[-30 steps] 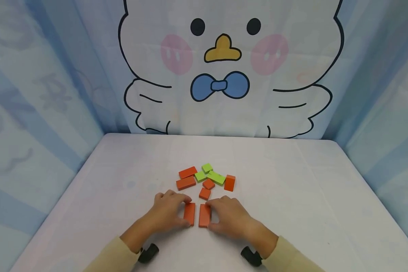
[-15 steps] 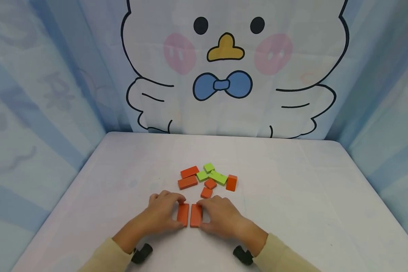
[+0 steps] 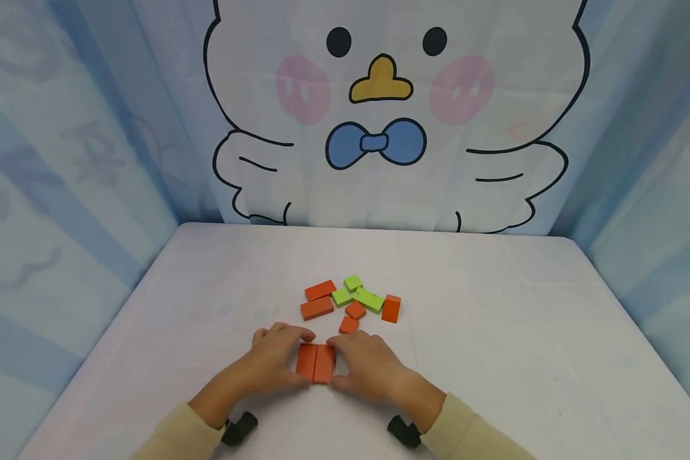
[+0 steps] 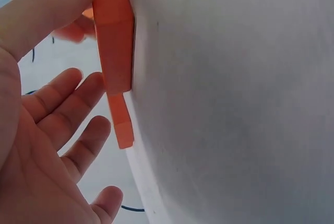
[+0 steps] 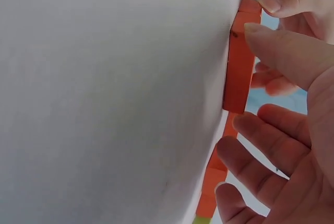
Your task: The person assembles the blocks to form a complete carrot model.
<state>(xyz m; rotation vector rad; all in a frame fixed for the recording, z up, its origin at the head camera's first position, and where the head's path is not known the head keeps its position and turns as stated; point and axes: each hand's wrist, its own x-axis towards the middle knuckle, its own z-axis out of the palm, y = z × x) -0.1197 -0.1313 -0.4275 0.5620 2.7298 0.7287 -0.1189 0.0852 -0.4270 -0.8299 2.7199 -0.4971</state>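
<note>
Two flat orange-red rectangular blocks lie side by side on the table, long edges touching. My left hand (image 3: 271, 359) pinches the left block (image 3: 305, 361) by its near and far ends, between thumb and index finger. The right block (image 3: 324, 364) is held the same way by my right hand (image 3: 370, 365). In the left wrist view the side of the left block (image 4: 116, 51) shows under the thumb, the other fingers spread apart. The right wrist view has the thumb on the near end of the right block (image 5: 240, 67).
Just beyond the hands is a loose group of blocks: small orange cubes (image 3: 349, 325), two orange bars (image 3: 317, 308) at left, green pieces (image 3: 368, 300), and an orange block (image 3: 391, 308) at right. A patterned curtain (image 3: 374, 191) stands behind the white table (image 3: 494, 319).
The two orange-red blocks were apart with a gap. Both hands have brought them together, and their long edges now meet. The group of blocks beyond stays as it was.
</note>
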